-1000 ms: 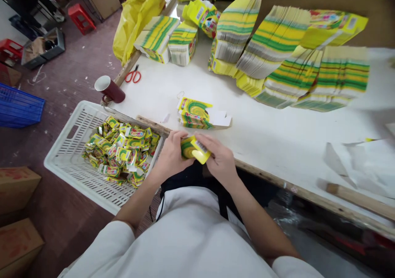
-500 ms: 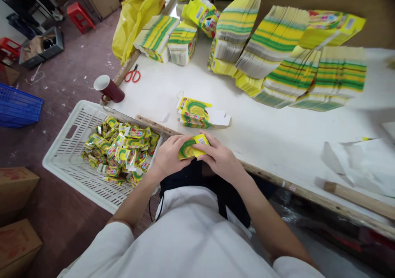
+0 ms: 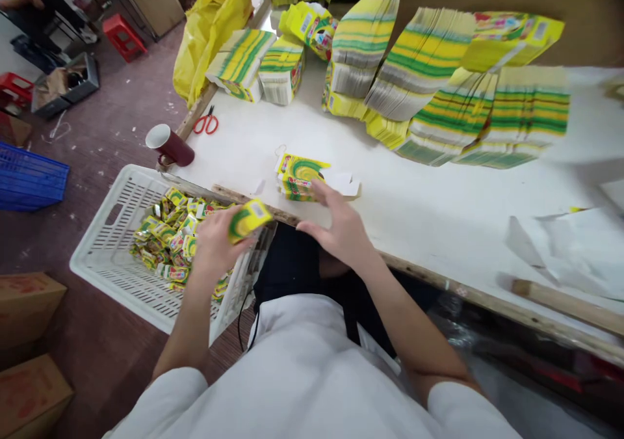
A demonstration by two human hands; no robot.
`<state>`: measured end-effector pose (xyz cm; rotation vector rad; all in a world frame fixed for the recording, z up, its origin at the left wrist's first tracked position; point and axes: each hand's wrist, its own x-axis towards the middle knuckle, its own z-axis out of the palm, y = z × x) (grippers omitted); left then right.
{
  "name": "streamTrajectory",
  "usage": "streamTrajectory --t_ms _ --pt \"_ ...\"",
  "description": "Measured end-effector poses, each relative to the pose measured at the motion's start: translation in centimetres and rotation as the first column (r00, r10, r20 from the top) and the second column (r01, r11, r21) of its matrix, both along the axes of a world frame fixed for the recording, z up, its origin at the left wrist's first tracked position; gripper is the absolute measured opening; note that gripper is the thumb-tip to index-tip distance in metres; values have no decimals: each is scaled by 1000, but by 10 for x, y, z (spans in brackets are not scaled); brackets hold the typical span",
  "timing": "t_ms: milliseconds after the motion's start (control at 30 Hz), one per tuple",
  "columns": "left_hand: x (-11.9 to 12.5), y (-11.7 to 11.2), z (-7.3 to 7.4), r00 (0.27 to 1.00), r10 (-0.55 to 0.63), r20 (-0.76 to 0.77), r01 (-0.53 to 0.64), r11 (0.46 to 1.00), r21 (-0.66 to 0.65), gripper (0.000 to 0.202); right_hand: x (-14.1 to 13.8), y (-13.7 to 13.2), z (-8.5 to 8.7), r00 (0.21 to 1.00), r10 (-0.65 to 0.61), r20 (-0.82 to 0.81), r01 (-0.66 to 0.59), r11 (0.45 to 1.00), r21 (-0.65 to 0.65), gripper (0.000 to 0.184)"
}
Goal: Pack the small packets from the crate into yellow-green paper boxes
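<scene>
Held in my left hand [image 3: 214, 240] is a small yellow and green box [image 3: 248, 220], over the right side of the white plastic basket [image 3: 104, 257]. Many similar small packs [image 3: 168, 231] lie heaped in that basket. My right hand [image 3: 338, 224] is empty, thumb and fingers apart, above the table's front edge. Its fingertips are beside a small stack of printed cartons [image 3: 303, 171] with white flaps, lying on the white tabletop [image 3: 419, 211]; whether they touch the stack I cannot tell.
Bundled flat cartons [image 3: 429, 49] line the back of the table. Red-handled scissors [image 3: 206, 123] and a maroon mug [image 3: 170, 145] are at its left edge, near a yellow bag [image 3: 209, 36]. Crumpled white paper [image 3: 575, 250] and a wooden strip [image 3: 560, 305] lie right. A person sits far left.
My left hand has carried the small box left, over the basket. My right hand has let go of the box, opened, and moved up toward the carton stack.
</scene>
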<state>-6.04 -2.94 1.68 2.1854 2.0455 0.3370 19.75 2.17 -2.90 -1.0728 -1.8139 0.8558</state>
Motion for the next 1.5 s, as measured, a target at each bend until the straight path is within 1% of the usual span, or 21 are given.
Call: streamTrajectory --t_ms 67,133,233,300,367,400,500,567,633,700,767,900,1000,1067,1133,1200,1267,1333,1367,1433,1500 --pt "-30 -3 1 974 185 -133 -186 983 8 73 2 21 -3 978 -163 134 155 985 69 60" --pt "-46 -5 -2 965 246 -91 -246 969 11 78 2 39 -9 917 -246 314 236 969 71 51" --pt "-35 -5 -13 961 135 241 -109 987 -120 66 -1 51 -16 848 -246 469 247 967 60 43" --pt "-10 0 -23 867 79 493 43 972 -230 60 0 48 -15 848 -277 451 265 960 92 43" --pt "20 8 -34 698 74 713 150 957 -247 67 2 38 -9 884 -297 362 277 955 110 47" --pt "35 12 -38 576 76 814 169 963 -210 75 2 30 -5 913 -274 302 256 962 97 49" --pt "79 25 -44 91 68 993 82 994 -76 75 0 1 7 997 -29 77 32 999 -35 49" --pt "101 30 -39 -138 34 990 -31 999 -39 59 -7 -20 9 981 142 -134 -160 978 -136 48" --pt "115 34 -29 -253 -19 967 -155 988 -21 50 -17 -37 8 934 180 -308 -242 954 -176 49" --pt "121 35 -21 -294 -66 953 -260 966 -13 49 -26 -47 5 920 149 -362 -229 955 -189 52" --pt "119 35 -20 -260 -63 963 -295 955 -17 53 -30 -48 3 938 100 -331 -170 967 -188 52" --pt "106 26 -38 -122 -18 992 -175 985 -4 68 -18 -34 4 960 -30 -279 -12 989 -147 31" --pt "90 18 -51 -4 -7 1000 -239 971 6 48 -1 -25 6 962 -15 -273 -6 997 -76 17" --pt "75 16 -51 78 14 997 -256 967 7 34 9 -22 6 971 26 -240 -35 999 -30 14" --pt "57 17 -42 152 0 988 -123 992 19 42 17 -21 5 989 5 -149 3 999 50 16" --pt "40 18 -26 242 -91 966 69 995 77 70 23 -20 4 996 -90 -3 88 972 220 20" --pt "29 20 -11 393 -211 895 220 967 131 101 24 -21 4 977 -169 129 103 907 409 25" --pt "30 20 -3 597 -272 755 330 941 78 116 20 -24 7 968 -140 207 17 863 504 29" --pt "35 19 -2 678 -275 682 365 931 12 113 17 -27 9 969 -106 224 -23 861 508 31" --pt "49 16 -7 771 -235 592 366 924 -110 90 9 -33 13 978 -70 197 -29 887 461 34" --pt "64 13 -15 811 -172 560 300 943 -145 70 3 -37 14 989 -133 59 106 938 330 53"
